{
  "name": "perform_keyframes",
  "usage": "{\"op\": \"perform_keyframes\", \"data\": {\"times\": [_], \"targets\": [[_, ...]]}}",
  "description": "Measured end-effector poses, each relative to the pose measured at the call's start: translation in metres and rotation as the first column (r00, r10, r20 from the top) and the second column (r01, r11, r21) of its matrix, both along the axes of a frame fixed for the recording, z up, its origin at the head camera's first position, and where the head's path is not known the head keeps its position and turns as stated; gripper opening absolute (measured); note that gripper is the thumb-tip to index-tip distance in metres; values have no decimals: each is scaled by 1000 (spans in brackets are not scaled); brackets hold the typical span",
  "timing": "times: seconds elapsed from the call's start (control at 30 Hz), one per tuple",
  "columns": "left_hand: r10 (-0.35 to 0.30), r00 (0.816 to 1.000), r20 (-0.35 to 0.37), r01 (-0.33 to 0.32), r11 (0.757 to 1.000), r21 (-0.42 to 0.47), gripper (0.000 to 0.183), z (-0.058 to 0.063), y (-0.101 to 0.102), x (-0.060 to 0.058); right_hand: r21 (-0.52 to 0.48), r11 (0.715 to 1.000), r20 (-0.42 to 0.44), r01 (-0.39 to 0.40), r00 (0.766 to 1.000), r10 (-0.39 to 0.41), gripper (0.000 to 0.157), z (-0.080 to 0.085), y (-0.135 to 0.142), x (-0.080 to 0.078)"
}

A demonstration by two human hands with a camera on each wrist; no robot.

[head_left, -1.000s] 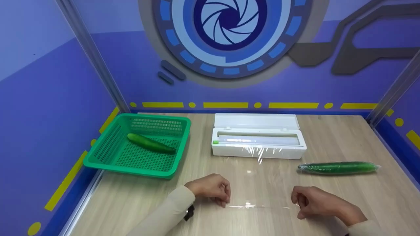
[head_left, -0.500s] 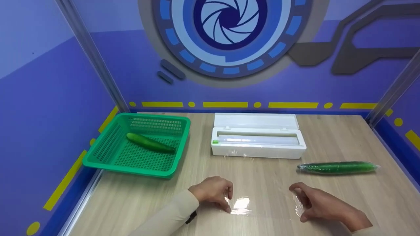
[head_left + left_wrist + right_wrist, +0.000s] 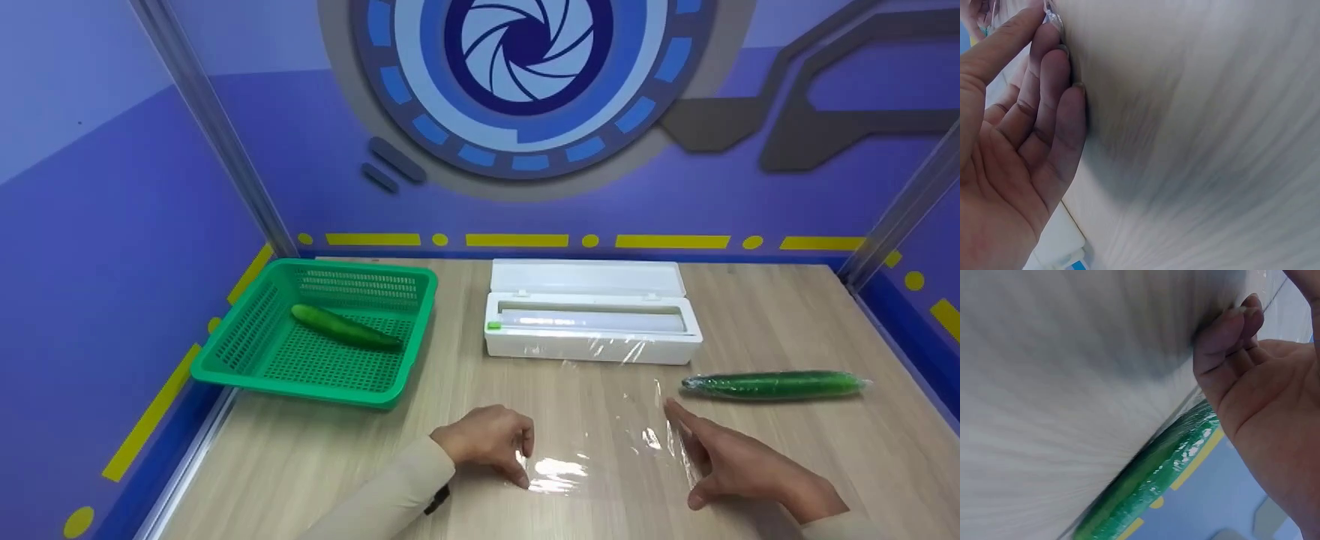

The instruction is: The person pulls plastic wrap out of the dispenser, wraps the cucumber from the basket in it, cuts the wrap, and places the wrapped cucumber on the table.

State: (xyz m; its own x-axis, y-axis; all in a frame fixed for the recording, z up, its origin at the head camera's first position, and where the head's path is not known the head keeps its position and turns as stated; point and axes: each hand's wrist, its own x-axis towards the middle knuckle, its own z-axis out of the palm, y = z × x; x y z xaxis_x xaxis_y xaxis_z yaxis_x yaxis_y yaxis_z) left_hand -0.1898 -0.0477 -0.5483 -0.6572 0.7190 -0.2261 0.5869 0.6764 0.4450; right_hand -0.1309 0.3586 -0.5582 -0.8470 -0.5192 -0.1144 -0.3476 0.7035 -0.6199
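Observation:
A thin sheet of clear plastic wrap (image 3: 559,472) stretches over the table towards me from a white dispenser box (image 3: 589,348). My left hand (image 3: 487,441) pinches its near left edge; in the left wrist view, thumb and fingertips meet at a crumpled bit of film (image 3: 1054,21). My right hand (image 3: 742,465) is at the sheet's right edge, thumb and forefinger spread apart along the film. In the right wrist view its other fingers (image 3: 1224,340) bend close to the table, and the thumb tip is out of frame. A film-wrapped cucumber (image 3: 780,385) lies just beyond this hand.
A green plastic basket (image 3: 300,394) at the left holds one bare cucumber (image 3: 345,328). Inside the box, whose lid (image 3: 585,277) is raised, lies a film roll (image 3: 592,321) with a green slider (image 3: 493,325) nearby. Printed panels (image 3: 525,210) enclose the wooden table.
The right thumb and forefinger have spread apart, the forefinger reaching farther forward along the film's edge. My left hand has shifted slightly towards me. Reflections on the film have moved.

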Motion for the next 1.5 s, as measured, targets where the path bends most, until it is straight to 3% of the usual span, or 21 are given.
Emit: {"op": "perform_keyframes", "data": {"times": [0.1,0.33,0.6,1.07,1.2,1.3,1.4,1.5], "targets": [[-6,1000,3,6,1000,7,36,-1,-1,2,59,998,-27,-7,1000,9,135,5,-2,0],[-24,998,-62,28,997,71,37,-6,-10,7,125,991,-60,39,998,-31,135,4,1,1],[-34,999,-14,36,979,199,33,-11,-27,6,120,989,-41,91,995,-87,136,1,3,3],[-43,999,14,39,972,232,23,-7,-43,10,127,990,-72,64,996,-55,135,1,3,4],[-27,999,22,22,981,194,21,0,-48,8,140,988,-76,67,995,-57,136,0,3,4],[15,1000,-25,-10,979,205,19,12,-56,3,140,988,-71,70,996,-61,136,0,2,5],[93,990,-105,-60,957,283,12,30,-65,-4,130,989,-79,63,995,-53,136,0,2,4],[196,956,-217,-102,919,382,6,49,-78,-13,131,989,-75,64,996,-55,136,0,2,4]]}}
